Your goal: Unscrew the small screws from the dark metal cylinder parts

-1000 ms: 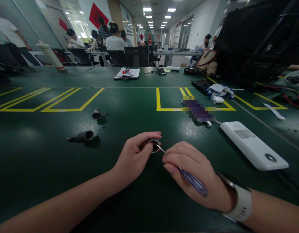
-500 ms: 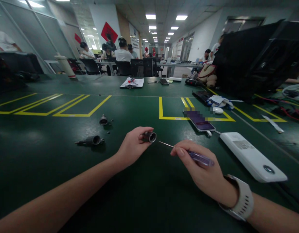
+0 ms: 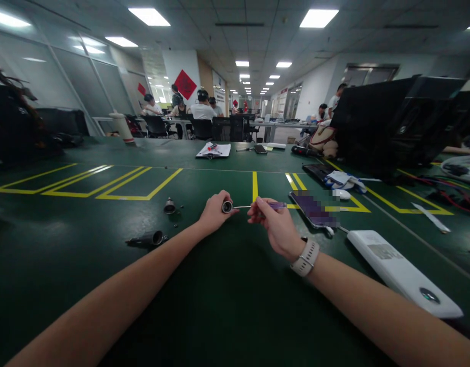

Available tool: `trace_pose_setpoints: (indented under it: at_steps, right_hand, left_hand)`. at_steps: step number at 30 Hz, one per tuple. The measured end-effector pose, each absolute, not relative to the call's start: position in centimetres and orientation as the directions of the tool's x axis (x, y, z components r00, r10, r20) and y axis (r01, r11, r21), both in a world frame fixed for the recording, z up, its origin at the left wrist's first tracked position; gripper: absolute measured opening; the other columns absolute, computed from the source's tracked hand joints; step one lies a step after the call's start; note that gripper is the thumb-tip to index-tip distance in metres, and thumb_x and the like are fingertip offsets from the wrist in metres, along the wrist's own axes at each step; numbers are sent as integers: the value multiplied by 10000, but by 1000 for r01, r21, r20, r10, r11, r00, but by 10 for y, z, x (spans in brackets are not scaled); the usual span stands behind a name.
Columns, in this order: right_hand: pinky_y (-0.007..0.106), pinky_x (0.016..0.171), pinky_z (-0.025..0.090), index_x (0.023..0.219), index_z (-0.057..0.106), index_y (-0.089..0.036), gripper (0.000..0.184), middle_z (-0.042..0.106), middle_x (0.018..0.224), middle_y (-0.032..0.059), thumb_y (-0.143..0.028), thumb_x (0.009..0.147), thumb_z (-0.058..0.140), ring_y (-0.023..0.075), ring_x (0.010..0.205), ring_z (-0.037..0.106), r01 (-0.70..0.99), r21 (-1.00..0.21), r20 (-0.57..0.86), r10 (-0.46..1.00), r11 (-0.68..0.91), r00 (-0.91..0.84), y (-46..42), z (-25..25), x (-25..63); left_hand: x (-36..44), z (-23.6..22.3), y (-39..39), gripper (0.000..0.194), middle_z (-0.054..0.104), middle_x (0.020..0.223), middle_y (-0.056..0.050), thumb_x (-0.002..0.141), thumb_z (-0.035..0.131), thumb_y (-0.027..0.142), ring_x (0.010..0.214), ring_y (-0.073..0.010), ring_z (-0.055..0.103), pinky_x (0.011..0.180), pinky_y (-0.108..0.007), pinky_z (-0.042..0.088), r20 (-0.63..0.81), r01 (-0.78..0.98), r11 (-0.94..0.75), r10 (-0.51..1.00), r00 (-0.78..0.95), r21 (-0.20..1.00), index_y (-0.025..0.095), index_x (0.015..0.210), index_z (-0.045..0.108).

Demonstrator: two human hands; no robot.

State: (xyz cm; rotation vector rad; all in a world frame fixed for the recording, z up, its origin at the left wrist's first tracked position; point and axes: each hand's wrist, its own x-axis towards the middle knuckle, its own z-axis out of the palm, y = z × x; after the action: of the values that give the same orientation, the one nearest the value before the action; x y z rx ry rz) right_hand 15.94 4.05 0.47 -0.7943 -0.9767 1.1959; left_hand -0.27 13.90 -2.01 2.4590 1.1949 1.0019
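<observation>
My left hand (image 3: 215, 213) is closed around a short dark metal cylinder (image 3: 227, 207), its round hollow end facing me. In my right hand (image 3: 272, 224) is a screwdriver (image 3: 277, 205) with a clear purplish handle; its thin shaft points left, and the tip reaches the cylinder's right side. Whether the tip sits in a hole or only touches there I cannot tell. Left of my hands, a dark pointed metal part (image 3: 147, 238) lies on its side on the green table (image 3: 235, 306). Behind it stands a small dark metal cap (image 3: 169, 206), with several tiny pieces beside it.
To the right are a phone (image 3: 313, 210) with a cable plugged in, a white power bank (image 3: 403, 272) and a white mouse (image 3: 341, 194). A clipboard with papers (image 3: 214, 150) lies further back. A large black case (image 3: 395, 122) stands at the back right. Yellow tape marks the table.
My right hand has moved left and away from me, bringing the screwdriver tip to the cylinder. My left hand has turned the cylinder's open end more toward me. The view has tilted up.
</observation>
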Motion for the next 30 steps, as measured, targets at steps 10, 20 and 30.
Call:
trace_pose_setpoints:
  at_steps: [10, 20, 30]
  right_hand:
    - [285, 706, 451, 802, 673, -185, 146, 662, 814, 21, -320, 764, 636, 142, 789, 590, -339, -927, 196, 978, 162, -67, 46, -19, 158]
    - [351, 824, 442, 960, 653, -190, 239, 663, 948, 57, -342, 860, 498, 181, 917, 591, 103, -923, 368, 929, 370, -37, 36, -17, 154]
    - [355, 776, 437, 804, 661, -171, 152, 659, 834, 44, -276, 810, 552, 183, 823, 588, 179, -916, 361, 932, 358, -21, 35, -13, 154]
  left_hand:
    - [-6, -21, 139, 236, 501, 634, 35, 700, 635, 352, 585, -111, 453, 545, -231, 353, 410, 531, -622, 781, 472, 575, 155, 688, 505]
    - [-3, -20, 134, 188, 529, 639, 14, 758, 561, 323, 612, -134, 488, 592, -254, 358, 453, 605, -700, 711, 538, 380, 166, 672, 507]
    - [-3, -22, 134, 189, 525, 619, 21, 772, 545, 307, 605, -133, 487, 632, -268, 348, 463, 593, -749, 656, 596, 297, 169, 652, 496]
